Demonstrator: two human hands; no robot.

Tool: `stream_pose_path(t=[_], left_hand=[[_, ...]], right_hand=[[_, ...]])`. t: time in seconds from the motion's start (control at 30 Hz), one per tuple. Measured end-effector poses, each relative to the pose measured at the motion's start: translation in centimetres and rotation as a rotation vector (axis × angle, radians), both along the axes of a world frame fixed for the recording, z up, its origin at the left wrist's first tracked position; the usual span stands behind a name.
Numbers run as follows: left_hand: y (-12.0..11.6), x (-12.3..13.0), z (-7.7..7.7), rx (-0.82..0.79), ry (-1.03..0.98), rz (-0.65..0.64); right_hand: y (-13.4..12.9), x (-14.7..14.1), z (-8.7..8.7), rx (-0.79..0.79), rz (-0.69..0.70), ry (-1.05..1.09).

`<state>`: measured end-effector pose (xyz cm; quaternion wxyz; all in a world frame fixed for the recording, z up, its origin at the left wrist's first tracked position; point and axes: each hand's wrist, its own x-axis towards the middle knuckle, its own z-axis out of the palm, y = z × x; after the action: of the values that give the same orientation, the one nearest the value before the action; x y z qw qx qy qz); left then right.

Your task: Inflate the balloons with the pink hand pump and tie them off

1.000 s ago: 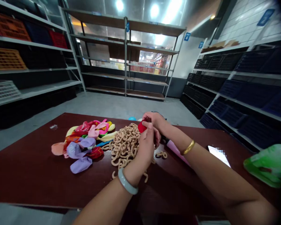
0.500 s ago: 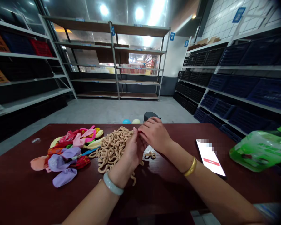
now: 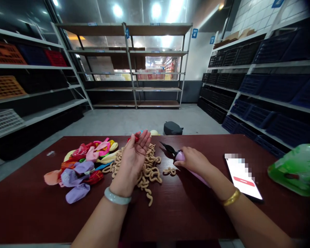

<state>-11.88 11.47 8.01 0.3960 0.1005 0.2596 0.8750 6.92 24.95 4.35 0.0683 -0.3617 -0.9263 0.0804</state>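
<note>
Nearest, at the 2 wrists, are a pale bangle (image 3: 117,197) on the left and a gold bracelet (image 3: 231,197) on the right. The 2 hands, brought together in the previous frame, are now well apart over the dark red bench (image 3: 157,220).

The left hand (image 3: 135,156) has turned palm up over the beige curls (image 3: 151,170), its fingers extended and slightly spread. A small red piece (image 3: 136,139), held between both hands 1.0 s ago, now shows by the left thumb and index finger; whether they pinch it I cannot tell. The right hand (image 3: 193,160) has moved across to the lilac tool (image 3: 180,156) and is closed around it, the black pointed end (image 3: 168,148) jutting out past the fingers, toward the beige curls.

More of the pile's right side shows now that the left hand has shifted. 1 small beige clump (image 3: 169,171) lies apart from it, near the lilac tool. Left of the pile, partly touching it, are the limp coloured pieces (image 3: 89,162). To the right of the right hand lie a lit phone (image 3: 244,179) and, farther right, a green pouch (image 3: 296,168).

Beyond the bench, a dark rounded object (image 3: 173,128) sits on the grey floor (image 3: 113,120). Farther back, 1 rack (image 3: 134,89) faces the camera, with crate-filled shelving (image 3: 248,86) on the right.
</note>
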Motion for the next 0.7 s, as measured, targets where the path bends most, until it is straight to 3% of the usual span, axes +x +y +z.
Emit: stream_pose_path(t=[0.07,0.17,0.3,0.4,0.7], left_hand=[[0.1,-0.8,-0.2,0.007,-0.015,0.013],[0.2,-1.7,-0.6,-0.001,-0.046,0.026],[0.2,-2.4,-1.0,-0.011,-0.053,0.064],[0.3,-2.0,-1.1,-0.002,-0.032,0.07],[1.1,-0.6,-1.9,-0.007,0.091,0.01]], right_hand=[[0.1,-0.1,-0.5,-0.022,-0.009,-0.067],[-0.5,-0.4,-0.3,0.077,-0.013,-0.033],[-2.4,-0.5,1.1,0.258,0.15,0.16],[-3.9,-0.5,1.6,0.303,0.247,0.184],[-4.7,-0.8,1.4,0.286,0.208,0.151]])
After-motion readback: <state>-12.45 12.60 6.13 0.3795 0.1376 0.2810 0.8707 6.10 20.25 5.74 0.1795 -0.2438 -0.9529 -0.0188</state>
